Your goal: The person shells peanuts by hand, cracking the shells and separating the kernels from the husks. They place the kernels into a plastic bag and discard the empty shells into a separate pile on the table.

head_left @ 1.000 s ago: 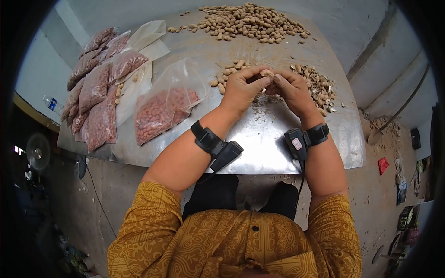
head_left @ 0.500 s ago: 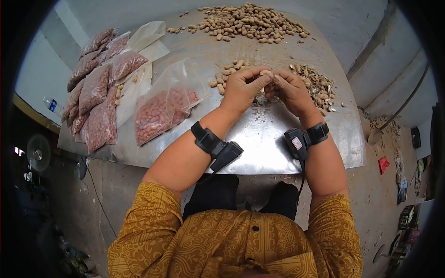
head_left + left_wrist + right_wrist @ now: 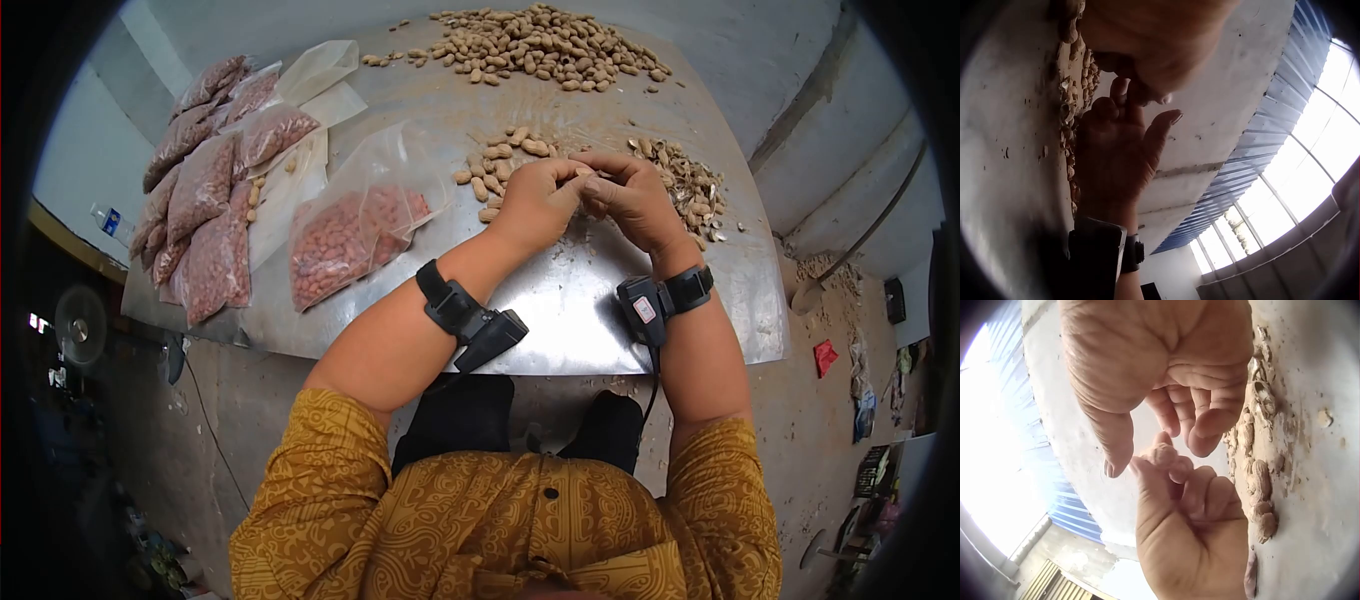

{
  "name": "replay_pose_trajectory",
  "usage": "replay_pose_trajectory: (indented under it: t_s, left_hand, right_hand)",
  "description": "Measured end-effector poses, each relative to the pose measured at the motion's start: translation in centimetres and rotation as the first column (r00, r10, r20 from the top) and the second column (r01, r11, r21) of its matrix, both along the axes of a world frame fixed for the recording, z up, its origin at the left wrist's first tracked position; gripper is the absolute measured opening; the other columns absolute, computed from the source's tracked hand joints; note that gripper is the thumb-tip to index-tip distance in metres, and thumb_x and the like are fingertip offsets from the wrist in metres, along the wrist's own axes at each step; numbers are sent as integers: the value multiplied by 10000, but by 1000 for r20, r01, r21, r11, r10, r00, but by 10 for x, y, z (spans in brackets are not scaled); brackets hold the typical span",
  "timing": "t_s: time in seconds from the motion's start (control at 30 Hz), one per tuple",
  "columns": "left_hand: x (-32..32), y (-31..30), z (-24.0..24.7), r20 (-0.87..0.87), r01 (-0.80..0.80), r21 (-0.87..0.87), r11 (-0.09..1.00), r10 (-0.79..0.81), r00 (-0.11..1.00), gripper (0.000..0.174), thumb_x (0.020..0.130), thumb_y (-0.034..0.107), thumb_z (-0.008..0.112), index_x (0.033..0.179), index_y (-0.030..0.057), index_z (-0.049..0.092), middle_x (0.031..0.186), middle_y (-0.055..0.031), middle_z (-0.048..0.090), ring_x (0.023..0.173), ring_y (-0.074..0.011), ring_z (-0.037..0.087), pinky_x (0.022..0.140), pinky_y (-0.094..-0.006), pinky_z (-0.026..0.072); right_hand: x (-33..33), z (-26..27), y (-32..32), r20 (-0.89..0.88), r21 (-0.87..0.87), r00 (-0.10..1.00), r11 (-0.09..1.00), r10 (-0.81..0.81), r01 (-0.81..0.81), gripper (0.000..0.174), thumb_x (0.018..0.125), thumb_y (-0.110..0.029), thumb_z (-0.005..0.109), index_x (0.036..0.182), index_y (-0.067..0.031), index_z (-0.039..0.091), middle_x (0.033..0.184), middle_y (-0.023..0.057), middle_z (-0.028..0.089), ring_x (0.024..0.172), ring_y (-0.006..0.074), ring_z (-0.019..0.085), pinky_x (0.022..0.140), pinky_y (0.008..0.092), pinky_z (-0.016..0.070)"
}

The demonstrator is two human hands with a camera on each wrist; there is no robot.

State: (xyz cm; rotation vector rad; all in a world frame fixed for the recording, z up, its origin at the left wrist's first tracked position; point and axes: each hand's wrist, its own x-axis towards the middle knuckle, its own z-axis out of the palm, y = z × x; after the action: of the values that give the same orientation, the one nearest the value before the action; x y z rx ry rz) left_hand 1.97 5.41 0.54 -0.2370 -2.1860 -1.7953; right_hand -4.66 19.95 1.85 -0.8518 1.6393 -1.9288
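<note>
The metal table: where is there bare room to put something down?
The table is bare along its near edge, nearer the person than the left hand and right hand, which hold a peanut, and mostly between the far peanut heap and the small pile. Crowded: filled bags left, open bag, shells right.

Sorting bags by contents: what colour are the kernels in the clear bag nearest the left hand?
The kernels are reddish-pink; the head view shows them best.
</note>
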Motion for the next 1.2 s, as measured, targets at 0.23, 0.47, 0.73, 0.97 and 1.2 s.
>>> replay_pose_trajectory:
  t_s: [0.23, 0.47, 0.73, 0.97, 1.2]
  left_hand:
    - [-1, 2, 1, 8, 73, 147, 986, -75, 997, 186, 862, 90, 513, 896, -57, 621, 770, -78, 639, 695, -116, 602, 638, -236, 479]
    - [-4, -2, -5, -83, -69, -28, 997, 66, 994, 199, 849, 130, 558, 905, -47, 629, 767, -42, 618, 660, -100, 544, 586, -230, 447]
    - [-6, -12, -6, 271, 114, 194, 974, -165, 948, 224, 855, 220, 610, 901, 5, 652, 736, -4, 598, 618, -57, 508, 553, -198, 413]
    - [-11, -10, -9, 93, 38, 178, 983, -55, 994, 213, 851, 178, 597, 839, -28, 651, 689, -5, 577, 626, -73, 507, 560, -220, 405]
    - [-10, -9, -8, -22, 27, 196, 980, -24, 999, 205, 867, 178, 583, 847, -15, 648, 818, -18, 597, 714, -78, 524, 633, -213, 411]
  right_hand:
    - [0, -2, -3, -9, -25, 999, 999, -42, 41, 361, 744, -178, 730, 1023, 22, 620, 714, 23, 595, 567, 73, 507, 504, 191, 403]
    - [4, 0, -2, -62, 1, 997, 999, -36, 36, 328, 743, -134, 714, 1043, -32, 630, 793, 16, 612, 642, 67, 537, 549, 192, 432]
    - [1, 8, 6, -284, 139, 958, 990, 33, 7, 325, 734, 34, 634, 1049, -45, 628, 900, 1, 628, 790, 91, 587, 708, 227, 486]
    - [4, 2, -1, -308, 28, 948, 995, -85, 98, 311, 710, 13, 667, 1016, -26, 628, 899, 27, 631, 781, 89, 584, 685, 214, 490]
    - [10, 3, -6, -396, -57, 897, 980, -195, 188, 292, 723, 1, 667, 1011, -9, 622, 879, 33, 606, 742, 93, 591, 667, 210, 499]
